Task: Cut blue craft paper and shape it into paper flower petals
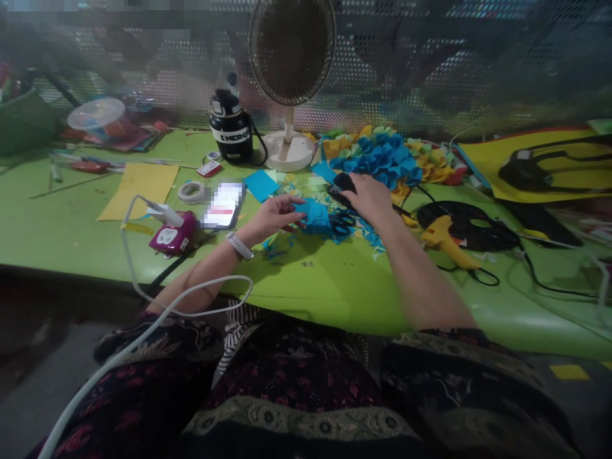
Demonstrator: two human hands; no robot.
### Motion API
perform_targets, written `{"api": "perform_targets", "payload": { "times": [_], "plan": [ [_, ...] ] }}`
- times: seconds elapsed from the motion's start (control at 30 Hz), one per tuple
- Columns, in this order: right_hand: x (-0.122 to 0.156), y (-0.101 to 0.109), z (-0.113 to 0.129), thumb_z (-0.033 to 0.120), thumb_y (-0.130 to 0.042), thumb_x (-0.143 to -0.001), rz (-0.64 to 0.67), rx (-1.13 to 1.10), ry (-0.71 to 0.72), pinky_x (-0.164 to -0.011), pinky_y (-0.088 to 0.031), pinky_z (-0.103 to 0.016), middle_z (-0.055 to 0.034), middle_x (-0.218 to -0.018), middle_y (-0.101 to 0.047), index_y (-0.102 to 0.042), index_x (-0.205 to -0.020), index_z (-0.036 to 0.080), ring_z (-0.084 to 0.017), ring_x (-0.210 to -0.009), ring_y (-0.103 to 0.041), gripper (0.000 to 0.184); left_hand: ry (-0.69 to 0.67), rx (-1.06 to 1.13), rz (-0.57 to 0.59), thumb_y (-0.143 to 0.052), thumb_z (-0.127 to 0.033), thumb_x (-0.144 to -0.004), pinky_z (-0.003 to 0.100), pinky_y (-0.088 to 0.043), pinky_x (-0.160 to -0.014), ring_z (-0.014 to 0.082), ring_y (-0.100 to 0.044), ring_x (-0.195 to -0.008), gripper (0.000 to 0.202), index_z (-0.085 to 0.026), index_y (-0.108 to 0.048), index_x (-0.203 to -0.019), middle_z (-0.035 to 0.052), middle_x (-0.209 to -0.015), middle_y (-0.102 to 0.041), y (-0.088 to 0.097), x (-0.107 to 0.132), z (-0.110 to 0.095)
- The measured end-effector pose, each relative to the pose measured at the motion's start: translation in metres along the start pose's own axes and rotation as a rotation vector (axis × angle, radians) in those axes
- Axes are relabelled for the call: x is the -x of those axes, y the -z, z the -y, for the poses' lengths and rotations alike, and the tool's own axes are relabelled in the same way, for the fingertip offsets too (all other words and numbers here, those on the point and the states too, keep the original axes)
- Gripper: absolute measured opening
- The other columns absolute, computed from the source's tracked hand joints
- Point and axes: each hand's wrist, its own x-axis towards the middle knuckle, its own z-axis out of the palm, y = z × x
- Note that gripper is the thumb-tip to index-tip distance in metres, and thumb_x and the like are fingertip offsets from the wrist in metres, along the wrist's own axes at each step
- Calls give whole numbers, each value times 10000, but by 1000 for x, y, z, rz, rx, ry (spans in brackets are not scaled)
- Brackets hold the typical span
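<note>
My left hand (pixel 275 217), with a white band at the wrist, has its fingertips and thumb at the left edge of some cut blue paper (pixel 313 215) and appears to pinch it. Just to the right, my right hand (pixel 370 196) is closed around a black stapler (pixel 343 183), partly covered by the fingers. Black-handled scissors (pixel 342 223) lie between my hands, against the blue paper. Small blue and green paper scraps (pixel 275 247) are scattered about. Beyond my left hand lies a flat blue paper square (pixel 261 185).
Behind are a heap of folded blue paper (pixel 389 156), a fan (pixel 289 150) and a black jug (pixel 232 134). A phone (pixel 224 205), tape roll (pixel 190 191) and purple plug adapter (pixel 174 234) sit left. A yellow glue gun (pixel 449 242) lies right. A white cable (pixel 191 290) crosses my left arm.
</note>
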Motion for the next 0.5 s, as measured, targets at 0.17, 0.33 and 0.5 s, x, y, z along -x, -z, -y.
{"api": "perform_targets", "payload": {
  "times": [0.17, 0.33, 0.5],
  "plan": [
    [9, 18, 11, 282, -640, -865, -49, -413, 79, -1049, -472, -518, -176, -1243, -686, -681, -1233, 134, -330, -1170, -628, 398, -89, -12, -24, -755, -266, -813, 238, -572, -688, 137, -727, -803, 388, -151, -631, -1162, 38, -876, -720, 1, 1, -1],
    [24, 30, 30, 284, -778, -725, 363, -933, 84, -879, -581, -402, -78, -939, -769, -748, -1030, 178, -226, -892, -710, 324, -135, -13, -38, -712, -218, -846, 241, -577, -722, 122, -719, -804, 354, -152, -633, -1185, 43, -904, -724, 4, -1, 0],
    [28, 31, 38, 279, -827, -653, 403, -1038, 55, -781, -595, -353, -50, -863, -766, -764, -941, 202, -193, -797, -693, 304, -142, -18, -27, -701, -204, -853, 259, -583, -748, 130, -720, -809, 344, -155, -645, -1189, 45, -889, -724, 3, -1, -1]
  ]
}}
